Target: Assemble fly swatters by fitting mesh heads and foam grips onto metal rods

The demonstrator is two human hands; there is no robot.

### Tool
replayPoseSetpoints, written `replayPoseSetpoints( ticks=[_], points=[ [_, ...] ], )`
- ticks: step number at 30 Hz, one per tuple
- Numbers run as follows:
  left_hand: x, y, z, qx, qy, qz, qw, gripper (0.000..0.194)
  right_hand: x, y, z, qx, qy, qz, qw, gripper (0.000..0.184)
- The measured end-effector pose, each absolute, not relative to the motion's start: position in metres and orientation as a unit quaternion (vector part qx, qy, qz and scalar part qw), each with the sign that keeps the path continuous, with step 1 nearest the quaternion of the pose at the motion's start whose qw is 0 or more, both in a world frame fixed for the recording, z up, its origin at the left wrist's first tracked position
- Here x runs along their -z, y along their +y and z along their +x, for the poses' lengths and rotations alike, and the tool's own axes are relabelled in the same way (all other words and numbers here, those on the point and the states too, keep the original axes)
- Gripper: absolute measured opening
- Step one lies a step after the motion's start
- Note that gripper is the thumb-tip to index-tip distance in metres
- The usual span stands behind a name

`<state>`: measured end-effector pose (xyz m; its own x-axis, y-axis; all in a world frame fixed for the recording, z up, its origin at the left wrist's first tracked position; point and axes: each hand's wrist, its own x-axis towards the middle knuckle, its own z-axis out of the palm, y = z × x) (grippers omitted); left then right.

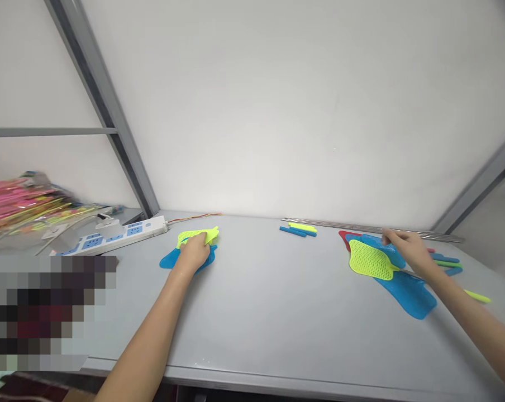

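My left hand rests curled on a yellow-green mesh swatter head that lies on top of a blue swatter head at the table's left. My right hand reaches into a pile on the right, with its fingers pinched at a blue swatter head near a thin metal rod. In that pile lie a yellow-green swatter head, a larger blue one and a red one.
Short blue and yellow-green handle pieces lie at the back middle; more lie right of the pile. A white power strip sits back left. Pink and yellow packaged items are stacked far left. The grey table ends near me.
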<state>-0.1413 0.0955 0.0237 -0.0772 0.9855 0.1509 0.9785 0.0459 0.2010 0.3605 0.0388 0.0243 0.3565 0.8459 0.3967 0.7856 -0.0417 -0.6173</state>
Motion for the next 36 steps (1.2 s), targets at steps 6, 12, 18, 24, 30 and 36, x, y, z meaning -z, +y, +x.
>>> replayPoseSetpoints(
  ticks=[6,12,18,24,30,36],
  points=[
    [-0.022,0.094,-0.140,-0.208,0.684,0.699,-0.018,0.040,-0.021,0.074,0.331,-0.165,-0.565,-0.702,0.401,0.031],
    [-0.023,0.079,-0.108,-0.227,0.586,0.778,-0.016,0.066,-0.021,0.104,0.311,-0.272,-0.570,-0.679,0.374,0.023],
    [-0.015,0.053,-0.069,-0.170,0.478,0.861,0.029,0.082,-0.013,0.134,0.304,-0.272,-0.564,-0.717,0.305,0.026],
    [-0.005,0.038,-0.049,-0.096,0.427,0.897,0.063,0.081,-0.001,0.165,0.305,-0.216,-0.563,-0.765,0.227,0.025],
    [-0.004,0.037,-0.052,-0.064,0.445,0.890,0.073,0.065,0.002,0.177,0.309,-0.176,-0.598,-0.761,0.181,0.024],
    [-0.009,0.039,-0.056,-0.051,0.485,0.871,0.059,0.069,0.006,0.176,0.318,-0.180,-0.637,-0.731,0.167,0.024]
  ],
)
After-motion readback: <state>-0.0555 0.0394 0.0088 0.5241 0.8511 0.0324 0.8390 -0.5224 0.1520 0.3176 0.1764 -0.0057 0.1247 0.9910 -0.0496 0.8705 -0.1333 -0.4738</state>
